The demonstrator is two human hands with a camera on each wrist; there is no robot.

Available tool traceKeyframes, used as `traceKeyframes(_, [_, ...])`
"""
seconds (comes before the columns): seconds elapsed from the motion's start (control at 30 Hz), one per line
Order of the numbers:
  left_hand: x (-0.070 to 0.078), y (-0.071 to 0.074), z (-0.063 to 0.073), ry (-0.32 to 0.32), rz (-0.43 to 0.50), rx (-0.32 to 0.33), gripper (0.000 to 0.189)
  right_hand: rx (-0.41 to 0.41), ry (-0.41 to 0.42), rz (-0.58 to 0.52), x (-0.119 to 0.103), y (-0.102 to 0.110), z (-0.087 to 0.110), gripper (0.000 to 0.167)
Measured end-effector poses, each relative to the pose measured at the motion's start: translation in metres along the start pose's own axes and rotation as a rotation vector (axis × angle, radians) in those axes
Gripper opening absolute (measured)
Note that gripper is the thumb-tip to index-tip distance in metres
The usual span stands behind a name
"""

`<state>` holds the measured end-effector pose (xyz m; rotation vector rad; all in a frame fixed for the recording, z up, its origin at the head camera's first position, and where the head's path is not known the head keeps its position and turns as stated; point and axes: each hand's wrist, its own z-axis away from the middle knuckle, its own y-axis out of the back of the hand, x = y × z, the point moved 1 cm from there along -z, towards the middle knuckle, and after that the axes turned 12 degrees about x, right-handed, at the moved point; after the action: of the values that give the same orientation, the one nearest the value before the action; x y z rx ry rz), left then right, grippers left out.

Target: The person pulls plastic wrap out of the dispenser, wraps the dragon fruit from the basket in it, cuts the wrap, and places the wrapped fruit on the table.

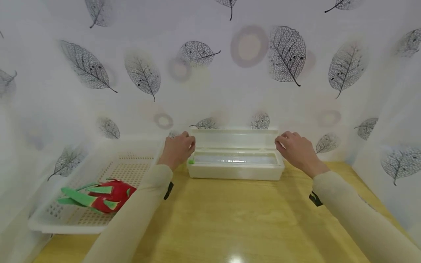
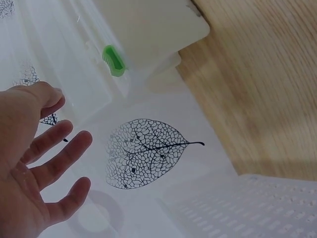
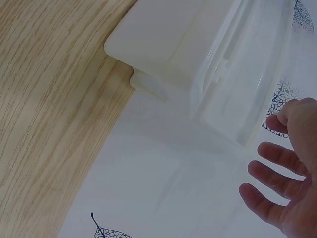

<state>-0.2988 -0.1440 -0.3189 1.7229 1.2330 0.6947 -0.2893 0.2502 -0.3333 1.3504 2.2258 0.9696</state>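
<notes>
A long white cling film dispenser box (image 1: 235, 173) stands at the back of the table, its lid (image 1: 233, 138) raised upright. Inside lies a shiny clear roll (image 1: 230, 159). A green slide cutter (image 2: 114, 60) sits at the box's left end. My left hand (image 1: 175, 149) hovers at the left end of the lid, fingers loosely bent and spread in the left wrist view. At the opposite end is my right hand (image 1: 297, 149), its fingertips close to the lid's corner. The right wrist view shows its fingers (image 3: 270, 176) relaxed, with nothing between them.
On the left, a white perforated basket (image 1: 75, 229) holds a red dragon fruit (image 1: 112, 195) with green scales, partly hidden by my left sleeve. A leaf-patterned white covering (image 1: 210, 95) rises behind the box and along both sides. Wooden tabletop (image 1: 230, 215) extends in front.
</notes>
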Motion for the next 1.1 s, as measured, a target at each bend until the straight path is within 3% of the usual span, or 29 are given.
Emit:
traceKeyframes(0.47, [-0.001,0.0,0.002,0.006,0.009,0.015,0.017,0.109,0.041,-0.009,-0.001,0.001,0.0,0.009])
traceKeyframes(0.93, [-0.003,0.01,-0.002,0.012,-0.007,-0.009,0.016,0.118,0.047,0.0,-0.002,0.007,-0.006,0.009])
traceKeyframes(1.1, [-0.003,0.011,-0.002,-0.004,-0.022,0.016,0.016,0.118,0.037,0.001,-0.003,0.009,-0.007,0.009])
